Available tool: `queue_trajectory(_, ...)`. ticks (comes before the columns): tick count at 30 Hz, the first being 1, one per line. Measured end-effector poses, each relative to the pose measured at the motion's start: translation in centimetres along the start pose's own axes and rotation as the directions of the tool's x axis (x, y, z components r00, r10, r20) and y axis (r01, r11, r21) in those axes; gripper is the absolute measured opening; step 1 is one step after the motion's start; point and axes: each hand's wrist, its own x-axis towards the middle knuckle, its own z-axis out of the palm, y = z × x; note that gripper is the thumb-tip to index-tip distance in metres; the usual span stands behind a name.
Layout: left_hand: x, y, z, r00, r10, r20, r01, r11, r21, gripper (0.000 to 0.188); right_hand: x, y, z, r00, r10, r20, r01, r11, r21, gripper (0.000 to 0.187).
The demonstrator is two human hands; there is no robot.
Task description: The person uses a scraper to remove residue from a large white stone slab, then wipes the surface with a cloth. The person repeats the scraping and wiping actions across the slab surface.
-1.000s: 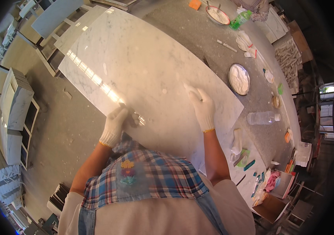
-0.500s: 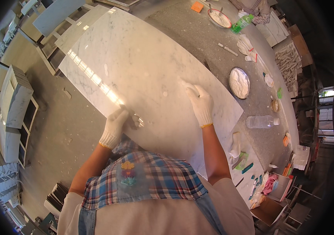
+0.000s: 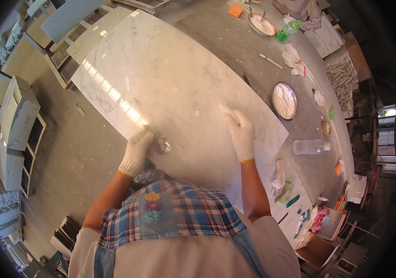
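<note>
A large, polished white marble slab (image 3: 175, 69) with grey veins lies under both hands. My left hand (image 3: 137, 143), in a white knit glove with a yellow cuff edge, is closed at the slab's near-left edge. Its thumb and fingers pinch a small dark flat piece (image 3: 146, 127), too small to name. My right hand (image 3: 240, 134), gloved the same way, rests over the slab's right part. Its fingers are bent together and point away to the left. Something pale at their tips blends with the glove, and I cannot make it out. A small round white spot (image 3: 197, 113) lies between the hands.
On the grey worktop to the right are a bowl of white powder (image 3: 284, 100), a clear plastic bottle (image 3: 308, 147) and a white glove (image 3: 292, 58). A green bottle (image 3: 288, 30) stands near another person's sleeve (image 3: 310, 21). Stacked slabs (image 3: 18, 125) stand at left.
My right hand has shifted slightly toward me over the slab. My left hand stays in nearly the same place, and the whole view has moved a little.
</note>
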Motion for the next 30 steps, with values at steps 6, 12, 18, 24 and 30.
queue_trajectory(6, 0.0, -0.1, -0.2, 1.000, -0.022, -0.001, 0.022, 0.999, -0.038, 0.025, -2.2, -1.6, 0.8, 0.998, -0.055, 0.003, 0.055, 0.998, 0.007, 0.030)
queue_trajectory(12, 0.0, -0.3, -0.1, 1.000, -0.013, -0.022, 0.012, 0.999, -0.035, 0.027, -3.8, -2.5, 2.1, 0.996, -0.086, 0.038, 0.088, 0.994, -0.067, 0.030)
queue_trajectory(18, 0.1, -0.4, -0.2, 0.998, -0.033, -0.047, 0.032, 0.999, -0.014, 0.028, -4.1, -3.3, 1.9, 0.996, -0.048, 0.075, 0.055, 0.995, -0.086, 0.030)
queue_trajectory(24, 0.2, -0.6, -0.5, 0.999, -0.021, -0.029, 0.021, 1.000, 0.018, 0.027, -3.9, -3.4, 2.0, 0.995, -0.073, 0.061, 0.077, 0.995, -0.070, 0.030)
queue_trajectory(30, 0.2, -0.5, -0.3, 0.999, -0.032, -0.028, 0.032, 0.999, -0.010, 0.028, -3.9, -3.1, 2.0, 0.995, -0.067, 0.074, 0.075, 0.990, -0.119, 0.031)
